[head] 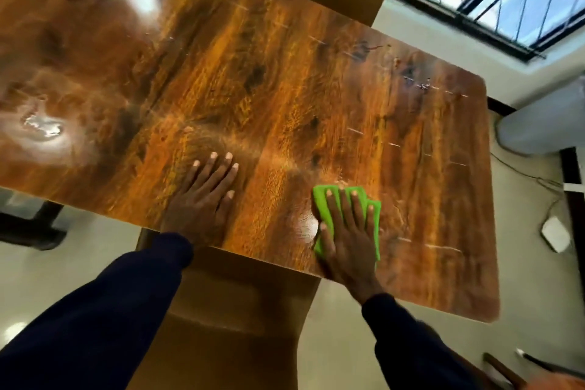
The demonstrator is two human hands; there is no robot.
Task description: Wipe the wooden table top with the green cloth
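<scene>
Leaning in over the brown chair [228, 304] tucked under the near edge, with both dark sleeves [104, 320] reaching forward onto the wooden table top [285, 79]. Pressing the right hand [346, 241] flat, fingers spread wide, onto the green cloth [321, 199], pinning it to the wood rather than gripping it, probably to put as much of the cloth as possible against the surface. Resting the left hand [202, 196] open and empty, palm down on bare wood just to the left, seemingly bracing the body. Keeping the cloth at the near edge, right of centre, touching the table and mostly covered by the hand. Leaving pale scuffs and a dark smear toward the far right corner, well apart from the cloth, so likely needing attention later. Blurring at the edges, so hard telling how clean the far left is under the glare.
</scene>
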